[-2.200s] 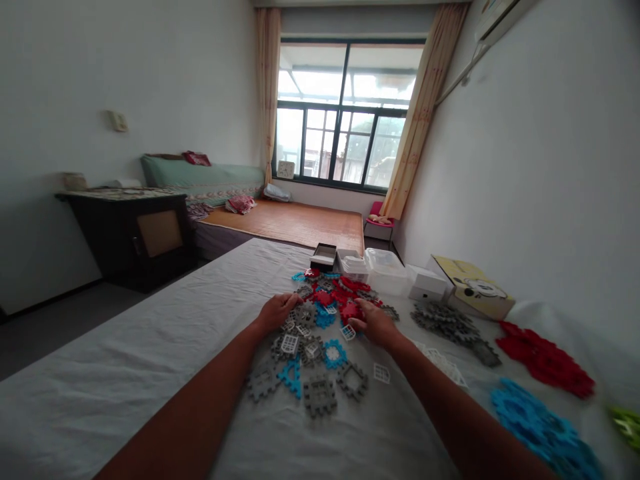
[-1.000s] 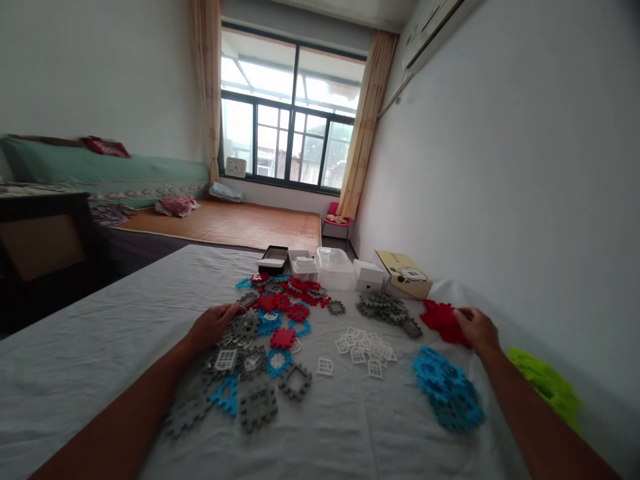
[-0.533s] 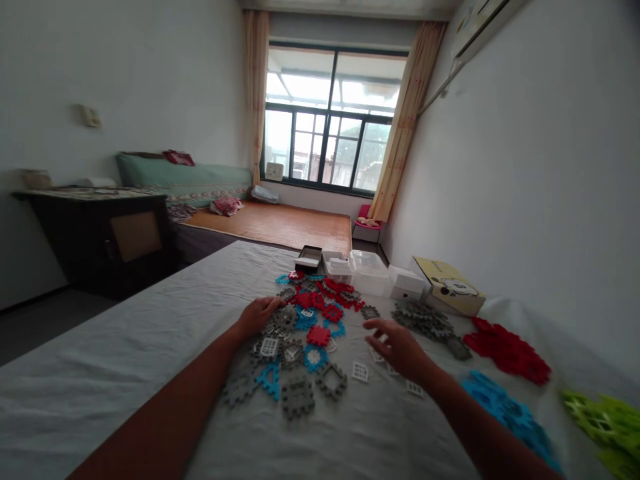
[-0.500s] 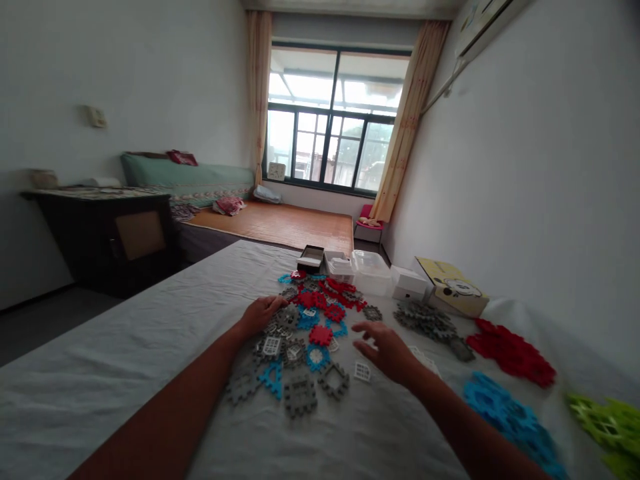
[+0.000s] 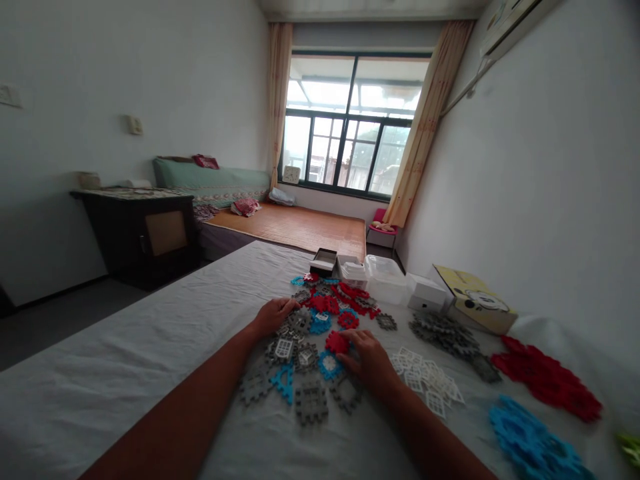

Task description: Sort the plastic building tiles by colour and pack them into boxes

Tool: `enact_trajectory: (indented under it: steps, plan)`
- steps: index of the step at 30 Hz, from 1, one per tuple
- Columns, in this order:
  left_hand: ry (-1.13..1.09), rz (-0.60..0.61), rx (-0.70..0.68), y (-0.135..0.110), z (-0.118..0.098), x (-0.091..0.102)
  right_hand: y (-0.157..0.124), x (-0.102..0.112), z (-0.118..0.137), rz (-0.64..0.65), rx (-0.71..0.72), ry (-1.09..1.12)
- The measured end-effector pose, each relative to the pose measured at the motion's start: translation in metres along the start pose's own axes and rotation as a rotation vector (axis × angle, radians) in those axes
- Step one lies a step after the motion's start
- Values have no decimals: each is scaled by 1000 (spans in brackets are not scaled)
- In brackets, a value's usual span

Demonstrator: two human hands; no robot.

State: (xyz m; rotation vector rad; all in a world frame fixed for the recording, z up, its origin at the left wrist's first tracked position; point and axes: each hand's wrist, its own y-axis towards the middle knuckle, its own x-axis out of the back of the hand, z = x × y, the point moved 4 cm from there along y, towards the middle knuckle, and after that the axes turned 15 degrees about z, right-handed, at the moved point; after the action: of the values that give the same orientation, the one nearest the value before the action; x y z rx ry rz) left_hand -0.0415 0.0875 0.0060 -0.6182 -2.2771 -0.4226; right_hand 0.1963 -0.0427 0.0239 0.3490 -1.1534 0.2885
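My left hand (image 5: 274,316) rests at the left edge of the heap, fingers curled together beside a grey notched building piece (image 5: 300,321). Whatever lies between those fingertips is hidden. Over the heap's right side, my right hand (image 5: 369,355) reaches in with thumb and fingers apart. Its fingertips meet the edge of a red notched building piece (image 5: 336,342), and the thumb is by a blue ring-shaped piece (image 5: 329,365). A grey square frame piece (image 5: 346,395) lies partly under this hand. Nearer me are a blue triangle piece (image 5: 283,383) and a grey square piece (image 5: 311,401).
Sorted piles lie to the right: white window pieces (image 5: 425,377), grey pieces (image 5: 443,333), red pieces (image 5: 547,379) and blue pieces (image 5: 537,440). Behind stand a black-edged box (image 5: 323,261), a clear plastic tub (image 5: 385,277), a white box (image 5: 425,293) and a yellow box (image 5: 475,300).
My right hand has moved left and forward from the bare cloth to the red piece, uncovering the white pile. My left hand stays at the heap's left edge. The view has swung slightly left.
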Motion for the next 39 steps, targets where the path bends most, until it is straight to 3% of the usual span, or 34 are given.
enact_trajectory:
  steps: [7, 13, 18, 21, 23, 28, 30, 31, 33, 37, 39]
  plan:
    - [14, -8, 5, -3, -5, 3, 1, 0, -6, -108, -2, 44]
    - [25, -17, 13, -5, -9, 3, -2, 2, 7, -51, -1, -48]
    - [43, -173, -18, -7, -10, 11, 4, 1, -11, -156, -55, -73]
    - [41, -187, 7, -5, -8, 14, 4, 9, -14, -195, -55, -32]
    - [32, -199, 15, -5, -7, 15, -2, 23, 1, -204, 5, -28]
    - [-11, -228, 25, -4, -3, 18, -38, 72, 68, -289, 186, -137]
    - [-30, -220, 34, -2, 1, 18, -52, 78, 70, -230, 186, -251]
    - [-37, -216, 35, -1, 3, 18, -59, 80, 59, -193, 158, -299]
    - [-45, -214, 35, 2, 6, 18, -77, 88, 12, -171, 28, -335]
    - [-25, -208, 42, 3, 6, 19, -139, 134, -135, -307, -504, -255]
    - [-10, -210, 47, 3, 4, 20, -176, 160, -194, -338, -755, -274]
